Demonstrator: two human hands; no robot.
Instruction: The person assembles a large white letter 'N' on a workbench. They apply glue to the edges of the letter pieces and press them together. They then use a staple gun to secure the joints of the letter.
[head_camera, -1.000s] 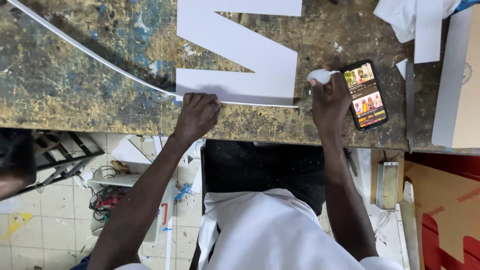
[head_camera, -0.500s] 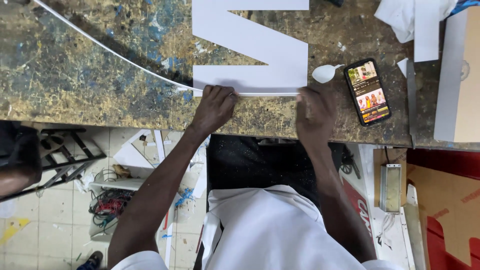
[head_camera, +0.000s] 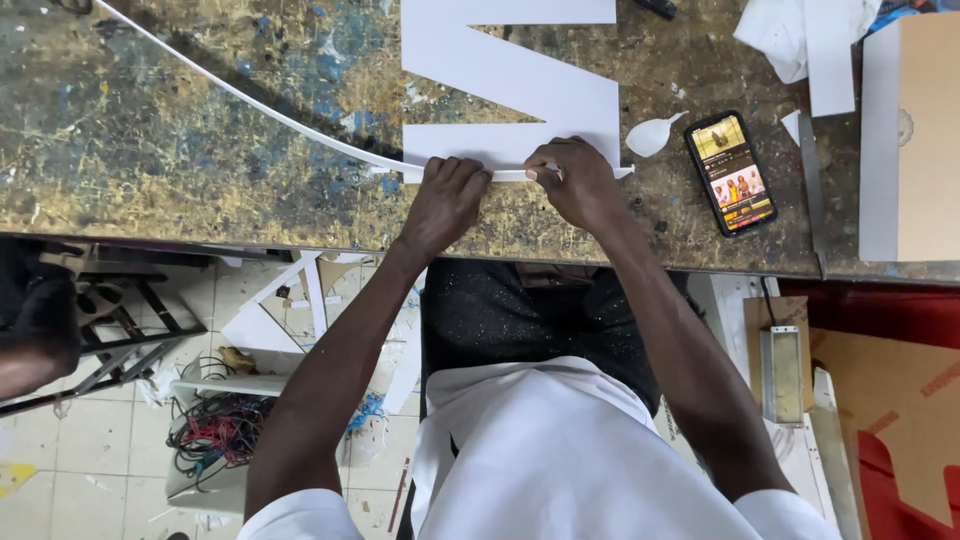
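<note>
Along the near edge of a white letter (head_camera: 520, 80) on the stained bench (head_camera: 150, 150), a thin white strip (head_camera: 250, 100) curves away to the upper left. Left hand (head_camera: 445, 200) and right hand (head_camera: 580, 180), side by side, pinch it against that edge with curled fingers. Near right: scoop (head_camera: 655, 135), phone (head_camera: 731, 172).

Two bare forearms, left hand (head_camera: 447, 200) and right hand (head_camera: 580, 183) without gloves, rings or watch, short white sleeves ending well behind each hand, loose white shirt, dark speckled trousers below the wrists
</note>
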